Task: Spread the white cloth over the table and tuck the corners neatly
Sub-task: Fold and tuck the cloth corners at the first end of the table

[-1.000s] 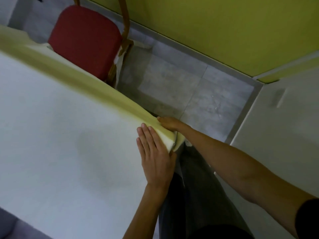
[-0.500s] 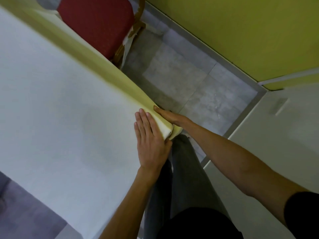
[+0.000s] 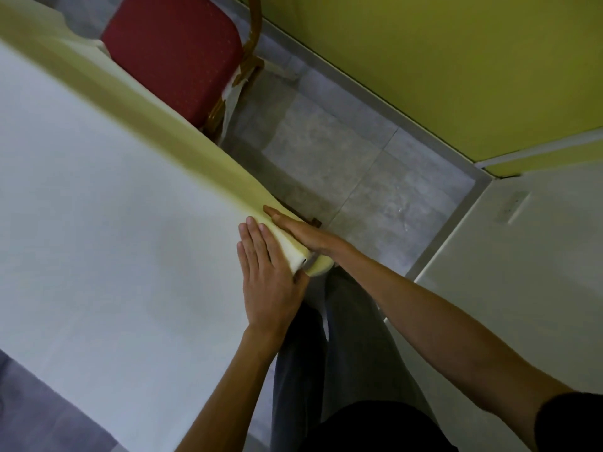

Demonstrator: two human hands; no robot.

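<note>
White cloth (image 3: 114, 223) covered the whole top of the table hidden beneath it, and its near corner sat pinned between two flat hands. The left hand's fingers (image 3: 253, 233) lay straight and close together on the top surface just inside the edge, pressing down and gripping nothing. The right hand's fingers (image 3: 277, 218) were also straight, laid against the cloth's hanging side and pointing along the edge away from the person. So the left hand (image 3: 267, 282) held the top while the right hand (image 3: 303, 236) flattened the drop, with the ridge of the edge between them. That edge ran as a long line from the corner up toward the red chair (image 3: 173, 50). The corner fold (image 3: 321, 269) lay back by the heels of both hands, on the person's side, nearer the right hand. Tucking it would probably fall to that hand, drawn back toward the wrist. Grey floor tiles (image 3: 342, 164) and a yellow wall (image 3: 424, 60) lay beyond.
</note>
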